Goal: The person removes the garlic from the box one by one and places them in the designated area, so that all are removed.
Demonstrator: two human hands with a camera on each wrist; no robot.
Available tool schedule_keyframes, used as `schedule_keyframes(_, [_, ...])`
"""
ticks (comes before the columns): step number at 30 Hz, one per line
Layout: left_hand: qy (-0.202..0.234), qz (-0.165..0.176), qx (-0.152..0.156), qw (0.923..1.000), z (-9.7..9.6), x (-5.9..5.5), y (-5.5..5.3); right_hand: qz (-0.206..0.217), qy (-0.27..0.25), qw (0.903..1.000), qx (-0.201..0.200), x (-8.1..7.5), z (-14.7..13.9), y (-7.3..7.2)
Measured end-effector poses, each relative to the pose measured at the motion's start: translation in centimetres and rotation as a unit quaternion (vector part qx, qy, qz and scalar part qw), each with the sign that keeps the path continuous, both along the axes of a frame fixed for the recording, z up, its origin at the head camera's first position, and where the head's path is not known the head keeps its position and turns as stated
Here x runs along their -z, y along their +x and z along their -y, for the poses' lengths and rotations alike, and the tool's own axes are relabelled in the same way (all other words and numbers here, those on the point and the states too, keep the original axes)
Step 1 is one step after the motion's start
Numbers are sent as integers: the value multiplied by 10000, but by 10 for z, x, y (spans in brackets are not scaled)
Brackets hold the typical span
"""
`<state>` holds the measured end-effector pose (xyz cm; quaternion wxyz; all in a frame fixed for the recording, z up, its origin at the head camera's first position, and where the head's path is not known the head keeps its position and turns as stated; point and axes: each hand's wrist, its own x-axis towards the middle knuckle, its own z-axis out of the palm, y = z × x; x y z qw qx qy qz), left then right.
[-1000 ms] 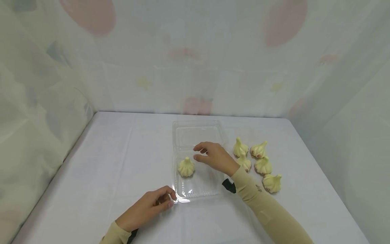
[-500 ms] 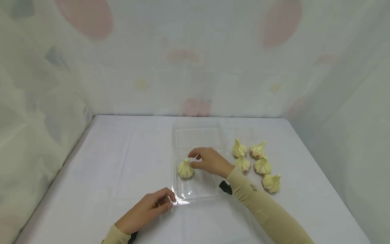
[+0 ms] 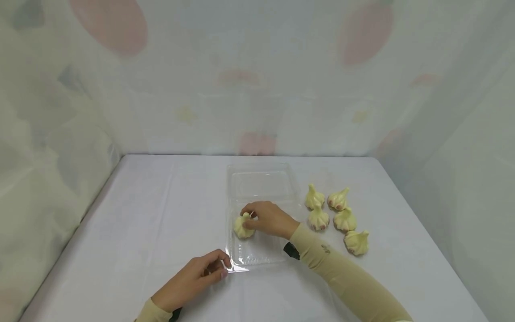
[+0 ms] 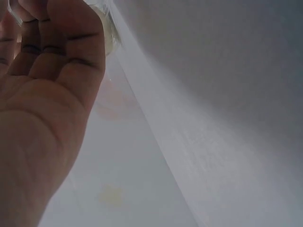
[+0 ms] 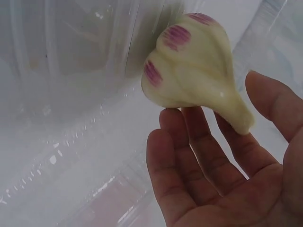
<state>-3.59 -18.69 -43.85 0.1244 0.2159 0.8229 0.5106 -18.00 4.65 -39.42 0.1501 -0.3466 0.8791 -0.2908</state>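
Observation:
A clear plastic clamshell box lies opened out on the white table. Inside its near half, on the left, sits a pale yellow garlic bulb with purple patches. My right hand is around this bulb from the right. In the right wrist view its fingers lie against the bulb, while the thumb stands apart from it. Beside the box's near left corner, my left hand rests with loosely bent fingers, fingertips at the rim. Whether they touch it, I cannot tell.
Several more garlic bulbs, such as this garlic bulb, stand in a group to the right of the box, near the right forearm. A pale patterned curtain surrounds the white table at the back and sides.
My right hand has moved left and toward me, from over the box to the garlic bulb inside it. The left hand has stayed at the box's corner.

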Motion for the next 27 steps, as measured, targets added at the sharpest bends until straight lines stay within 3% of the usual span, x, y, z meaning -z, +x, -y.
schedule_keyframes(7, [1, -71, 39, 10000, 0, -2, -1, -58, 71, 10000, 27, 5, 4, 2])
schedule_keyframes(19, [-21, -138, 72, 9999, 0, -4, -3, 621, 38, 9977, 272, 5, 5, -2])
schedule_keyframes(27, [25, -99, 54, 9999, 0, -2, -2, 933, -35, 9956, 39, 8, 3, 0])
